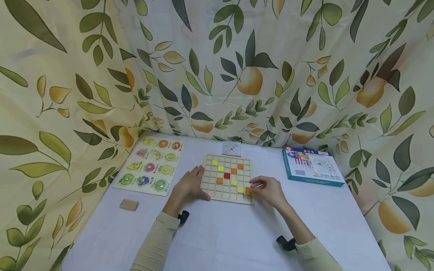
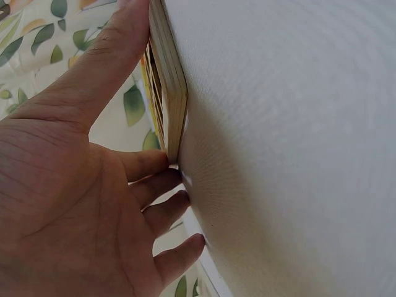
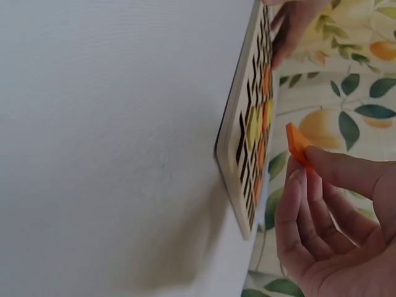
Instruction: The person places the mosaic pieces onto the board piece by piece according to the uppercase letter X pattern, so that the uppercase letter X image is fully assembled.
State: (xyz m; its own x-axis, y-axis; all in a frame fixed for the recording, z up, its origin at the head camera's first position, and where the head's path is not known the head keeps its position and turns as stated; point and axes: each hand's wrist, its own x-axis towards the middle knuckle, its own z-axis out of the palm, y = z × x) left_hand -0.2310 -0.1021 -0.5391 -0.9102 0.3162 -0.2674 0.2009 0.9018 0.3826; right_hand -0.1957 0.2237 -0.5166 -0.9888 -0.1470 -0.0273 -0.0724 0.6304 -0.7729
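Observation:
A square wooden grid board (image 1: 211, 186) lies on the white table. A red tile (image 1: 226, 175) is in its middle, with several yellow tiles (image 1: 220, 169) and three orange tiles (image 1: 234, 171) set along crossing diagonals. My left hand (image 1: 193, 184) rests at the board's left side, fingers extended along the edge and thumb at the near left corner. Over the near right corner, my right hand (image 1: 270, 191) pinches another orange tile (image 3: 297, 143) between thumb and fingertips. In the right wrist view that tile is held up, apart from the board face.
Behind the board lies a small card (image 1: 231, 148) with a coloured grid pattern. A fruit puzzle board (image 1: 154, 163) is at the left, with a small wooden block (image 1: 129, 204) nearer. A teal-sided box (image 1: 312, 166) lies at the right. Patterned curtains (image 1: 217, 75) stand behind the table.

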